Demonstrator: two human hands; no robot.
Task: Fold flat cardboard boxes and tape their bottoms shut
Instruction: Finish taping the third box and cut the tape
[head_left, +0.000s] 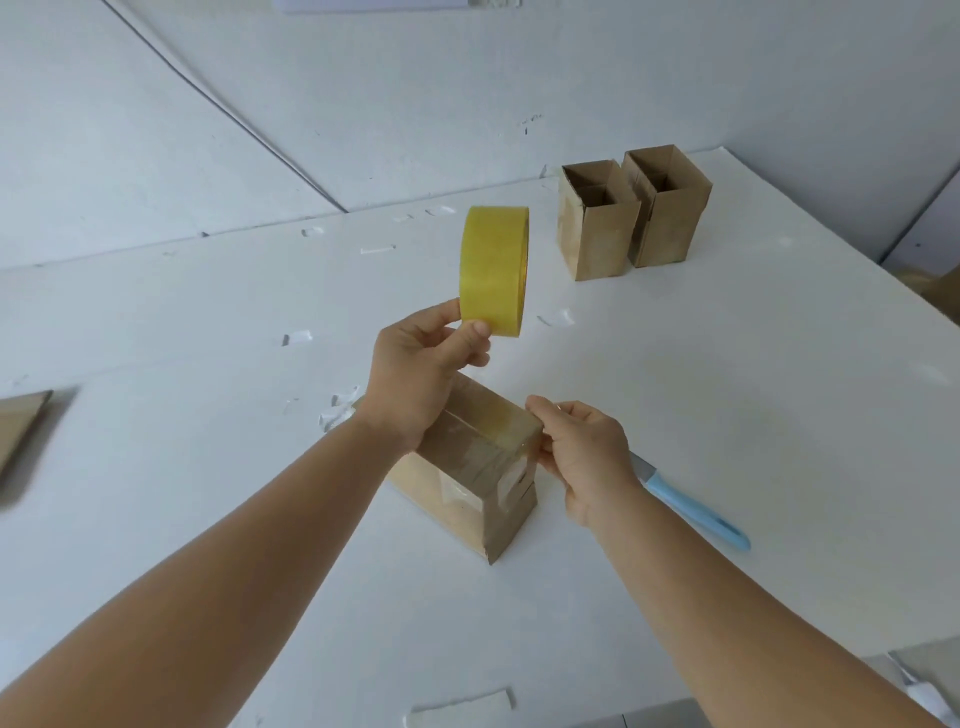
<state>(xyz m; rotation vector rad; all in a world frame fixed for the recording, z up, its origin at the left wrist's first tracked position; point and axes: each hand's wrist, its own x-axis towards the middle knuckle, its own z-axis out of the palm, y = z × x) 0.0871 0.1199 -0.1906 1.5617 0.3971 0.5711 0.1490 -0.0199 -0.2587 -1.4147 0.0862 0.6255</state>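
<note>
Your left hand (423, 358) grips the tape roll (493, 270) above the box (467, 478); your right hand (582, 452) pinches the tape at the box's edge.

Near box (470, 470) — brown corrugated cardboard, matt; glossy clear tape strip (485, 434) across its top face, catching light. Tape roll (493, 273): yellow, translucent, smooth with slight sheen. Two open boxes (631, 210) toward the worktop's far right corner — same dull cardboard. Worktop (727, 338): white, matt, scuffed. Knife handle (696, 512): pale blue smooth plastic.
</note>
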